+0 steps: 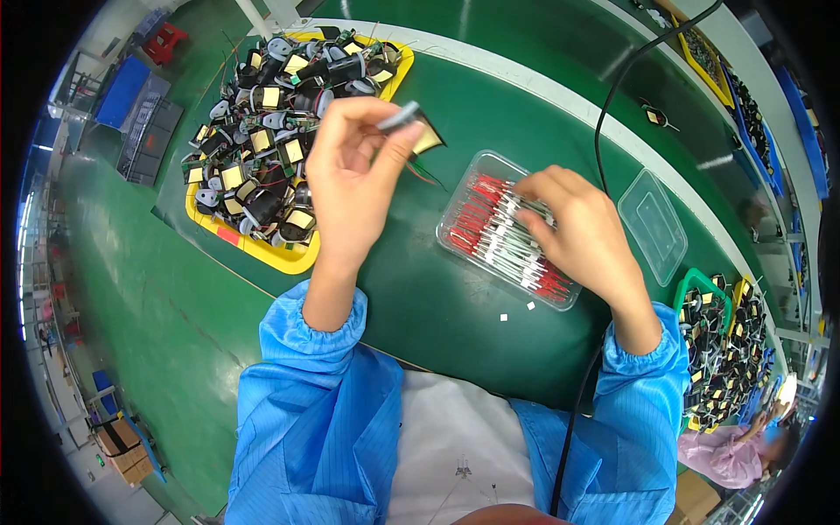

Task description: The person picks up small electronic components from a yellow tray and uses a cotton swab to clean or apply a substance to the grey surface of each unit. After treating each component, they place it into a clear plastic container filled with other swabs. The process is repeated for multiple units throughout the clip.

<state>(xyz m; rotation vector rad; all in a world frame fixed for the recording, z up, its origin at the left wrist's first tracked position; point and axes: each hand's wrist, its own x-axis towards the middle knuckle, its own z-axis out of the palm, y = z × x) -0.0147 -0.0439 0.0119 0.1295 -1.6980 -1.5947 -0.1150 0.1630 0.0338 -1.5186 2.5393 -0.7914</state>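
One small black-and-yellow coil part [418, 129] sits pinched in left hand [354, 179].

head cam | looks down, close | green table [420, 289] | rim probably warped

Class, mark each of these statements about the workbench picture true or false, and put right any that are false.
1. The left hand holds a small component with a yellow face. True.
2. The right hand rests in the yellow tray. False: it reaches into the clear tray of red and white parts.
3. The clear lid lies right of the clear tray. True.
4. The bench surface is blue. False: it is green.
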